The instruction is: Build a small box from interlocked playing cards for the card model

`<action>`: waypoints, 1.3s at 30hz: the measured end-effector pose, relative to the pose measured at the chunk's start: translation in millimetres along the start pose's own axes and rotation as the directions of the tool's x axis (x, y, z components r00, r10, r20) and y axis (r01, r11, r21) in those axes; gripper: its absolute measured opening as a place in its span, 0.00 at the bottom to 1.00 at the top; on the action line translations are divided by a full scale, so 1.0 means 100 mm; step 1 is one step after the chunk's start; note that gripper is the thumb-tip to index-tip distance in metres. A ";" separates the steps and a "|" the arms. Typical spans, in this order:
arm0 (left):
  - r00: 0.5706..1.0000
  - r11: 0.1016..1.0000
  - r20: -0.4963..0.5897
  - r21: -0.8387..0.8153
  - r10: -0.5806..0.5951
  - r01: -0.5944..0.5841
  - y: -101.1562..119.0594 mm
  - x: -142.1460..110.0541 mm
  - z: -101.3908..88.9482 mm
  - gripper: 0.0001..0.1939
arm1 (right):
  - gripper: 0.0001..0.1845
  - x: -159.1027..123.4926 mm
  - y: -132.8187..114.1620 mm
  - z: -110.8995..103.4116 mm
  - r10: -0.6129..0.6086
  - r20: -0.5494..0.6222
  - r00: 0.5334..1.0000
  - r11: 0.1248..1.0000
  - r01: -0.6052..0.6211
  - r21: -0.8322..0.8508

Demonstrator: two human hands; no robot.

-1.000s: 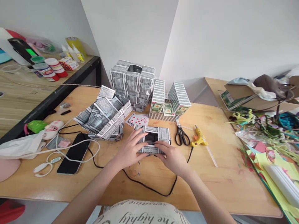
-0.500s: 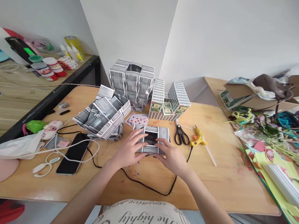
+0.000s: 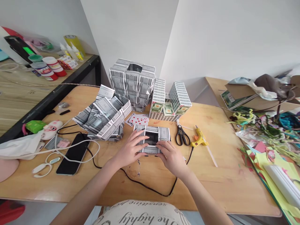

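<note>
A small box built of grey-patterned playing cards (image 3: 164,133) lies on the table, a dark opening in its top. My left hand (image 3: 130,149) grips its left side, fingers over the top and thumb at the near edge. On the near right, my right hand (image 3: 172,156) pinches the box wall, fingertips at the opening's rim. Just behind lie several loose playing cards (image 3: 138,119), faces up. To the left rests a larger, tilted card structure (image 3: 103,114). The underside of the small box is hidden.
A tall card block (image 3: 132,82) and stacked card boxes (image 3: 159,93) stand at the back. Black scissors (image 3: 182,137) and a yellow glue gun (image 3: 199,139) lie right, its black cable (image 3: 150,188) looping in front. A phone (image 3: 73,154) lies left; coloured paper (image 3: 276,168) covers the right side.
The fingers of my right hand have shifted slightly along the near side of the box, and my left thumb has moved a little. The box stays in place.
</note>
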State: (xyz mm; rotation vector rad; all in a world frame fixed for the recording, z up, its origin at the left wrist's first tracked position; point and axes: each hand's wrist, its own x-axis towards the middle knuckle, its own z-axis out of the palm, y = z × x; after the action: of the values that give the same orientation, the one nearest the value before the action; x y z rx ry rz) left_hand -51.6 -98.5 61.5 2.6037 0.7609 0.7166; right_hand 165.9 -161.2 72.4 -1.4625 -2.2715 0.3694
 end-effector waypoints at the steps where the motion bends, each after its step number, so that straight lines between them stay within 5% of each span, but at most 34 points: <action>1: 1.000 1.000 0.000 -0.001 -0.003 0.003 0.00 0.00 0.00 0.11 | 0.13 0.00 0.00 0.00 -0.001 0.002 1.000 1.000 0.001 0.002; 27: 0.995 0.988 -0.005 -0.120 -0.095 0.094 0.09 0.04 -0.08 0.09 | 0.08 0.12 -0.09 -0.13 0.071 0.045 0.996 0.995 -0.074 0.071; 32: 0.981 0.973 -0.103 -0.178 -0.164 0.144 0.05 0.00 -0.08 0.17 | 0.16 0.08 -0.06 -0.16 0.143 -0.033 0.989 0.984 -0.138 0.114; 36: 0.938 0.955 -0.214 -0.178 -0.274 0.238 0.00 0.07 -0.10 0.18 | 0.16 0.07 0.06 -0.19 0.313 -0.243 0.918 0.945 -0.277 0.173; 39: 0.950 0.965 -0.184 -0.124 -0.252 0.232 -0.05 0.25 -0.09 0.17 | 0.16 0.10 0.16 -0.15 0.438 -0.330 0.836 0.895 -0.370 0.251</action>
State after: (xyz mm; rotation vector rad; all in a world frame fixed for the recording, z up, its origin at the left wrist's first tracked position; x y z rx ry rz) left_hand -40.4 -79.2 76.0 2.3179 1.0537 0.9218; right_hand 181.8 -145.3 80.5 -1.7448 -1.5769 0.3625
